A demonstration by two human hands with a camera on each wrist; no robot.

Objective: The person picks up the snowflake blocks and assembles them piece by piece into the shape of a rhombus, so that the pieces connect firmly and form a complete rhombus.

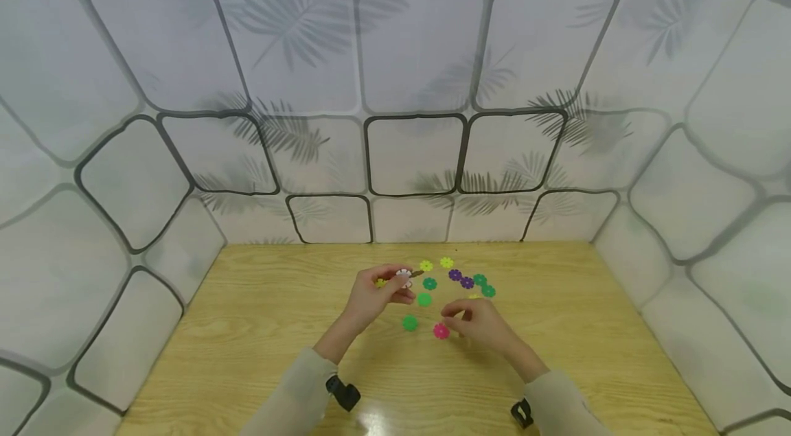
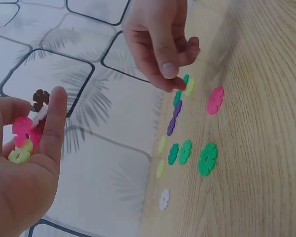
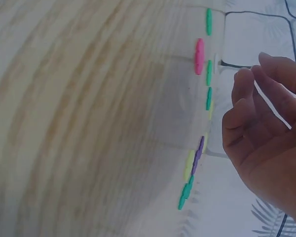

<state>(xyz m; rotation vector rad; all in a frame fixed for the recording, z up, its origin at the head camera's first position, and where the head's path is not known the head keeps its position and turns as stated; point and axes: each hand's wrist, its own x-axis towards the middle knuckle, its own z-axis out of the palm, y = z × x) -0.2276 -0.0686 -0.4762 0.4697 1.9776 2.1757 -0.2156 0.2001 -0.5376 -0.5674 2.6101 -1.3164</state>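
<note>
My left hand (image 1: 369, 297) holds a small chain of notched plastic discs between thumb and fingers. In the left wrist view the chain shows a brown disc (image 2: 40, 98), a white disc (image 2: 38, 116), a pink disc (image 2: 23, 130) and a yellow disc (image 2: 20, 152). Over the table, my right hand (image 1: 485, 325) hovers with loosely bent fingers; thumb and index tips are near each other, and the right wrist view shows nothing between them. Just beside those fingertips, from the head view, lies a loose pink disc (image 1: 441, 331). A bright green disc (image 1: 410, 323) lies to its left.
Farther back on the wooden table (image 1: 247, 353) lie two purple discs (image 1: 461, 279), apparently joined, a dark green pair (image 1: 485, 285), more green discs (image 1: 424, 299) and yellow discs (image 1: 447, 262). One white disc (image 2: 165, 199) lies near them. A patterned wall (image 1: 414, 154) stands behind the table.
</note>
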